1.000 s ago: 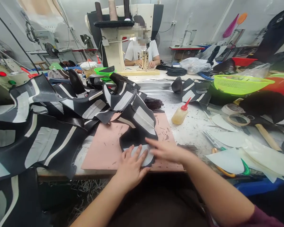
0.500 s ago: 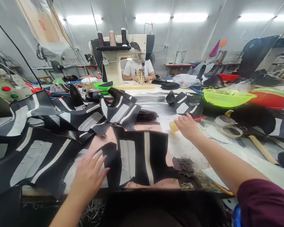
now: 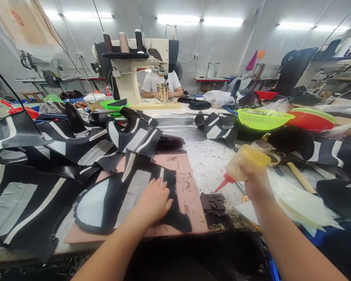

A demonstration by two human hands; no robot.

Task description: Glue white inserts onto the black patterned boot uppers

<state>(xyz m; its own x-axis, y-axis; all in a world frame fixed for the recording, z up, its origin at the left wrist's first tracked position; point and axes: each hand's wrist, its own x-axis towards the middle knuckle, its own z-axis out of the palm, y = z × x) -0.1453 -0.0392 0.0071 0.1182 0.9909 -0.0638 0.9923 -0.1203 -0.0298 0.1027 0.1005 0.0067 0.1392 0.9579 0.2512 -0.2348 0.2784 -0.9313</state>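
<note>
My right hand [image 3: 253, 177] is wrapped round a yellowish squeeze bottle [image 3: 236, 166], whose red nozzle points down and left above a stack of small dark brown pieces [image 3: 215, 207]. My left hand [image 3: 153, 199] lies with its fingers spread on a black leather piece [image 3: 171, 195] that has pale patches and strips. That piece rests on a pink board [image 3: 194, 187] at the table's front edge. A rounded white patch [image 3: 93, 203] shows at the piece's left end.
More black leather pieces [image 3: 20, 199] are heaped on the left. To the right are a green basket [image 3: 263, 119], tape rolls, a wooden handle [image 3: 301, 177] and white sheets [image 3: 298, 197]. Across the table a person [image 3: 175, 84] sits behind a sewing machine [image 3: 125, 78].
My right hand has lifted the bottle and brought it nearer, tipped nozzle down. My left hand has moved right onto the leather piece, which now lies turned and shifted left. The view has shifted right.
</note>
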